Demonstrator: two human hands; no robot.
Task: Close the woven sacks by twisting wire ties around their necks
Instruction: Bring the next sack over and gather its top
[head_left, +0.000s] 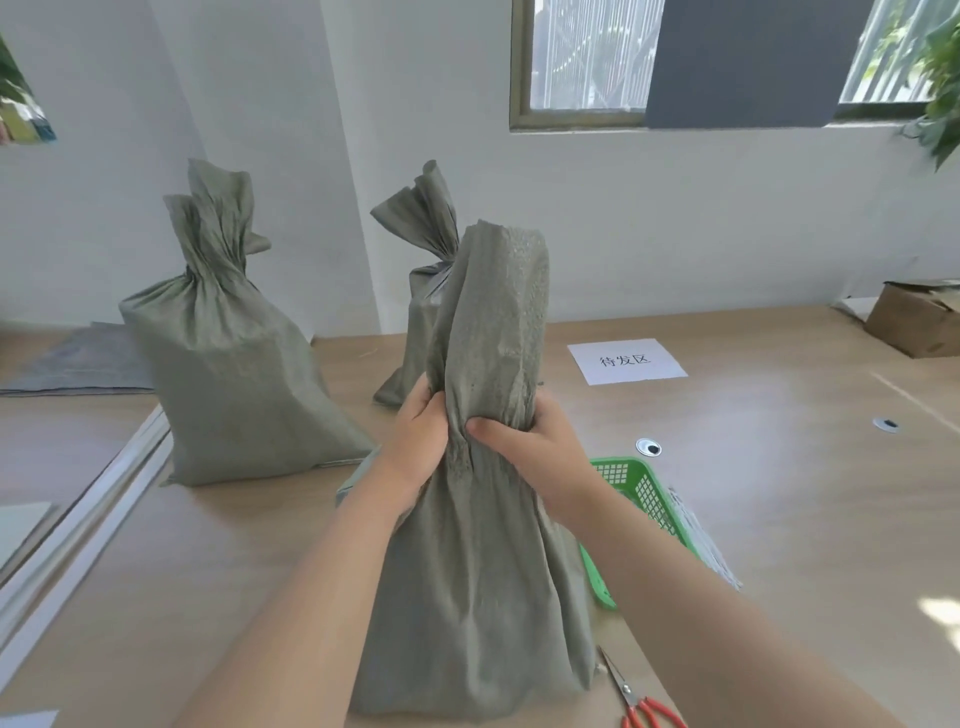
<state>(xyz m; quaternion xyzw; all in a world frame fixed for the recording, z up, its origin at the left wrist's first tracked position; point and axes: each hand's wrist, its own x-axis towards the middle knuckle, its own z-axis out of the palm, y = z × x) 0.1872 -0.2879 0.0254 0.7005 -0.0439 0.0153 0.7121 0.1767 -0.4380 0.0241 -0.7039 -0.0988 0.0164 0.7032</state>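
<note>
A grey-green woven sack (478, 587) stands upright on the table right in front of me. My left hand (418, 436) and my right hand (535, 447) both squeeze its neck, bunching the fabric, and the loose top rises above them. No wire tie shows on this neck. Two more sacks stand behind: one at the left (228, 364) with a gathered neck, and one (421, 291) partly hidden behind the held sack. A bundle of pale wire ties (701, 540) lies beside a green basket (644, 493) at my right.
Red-handled scissors (641, 701) lie at the front right edge. A white paper label (626, 361) lies on the wooden table (779, 467). A cardboard box (919, 319) sits at far right. Flat grey sacks (78, 364) lie at the left by the wall.
</note>
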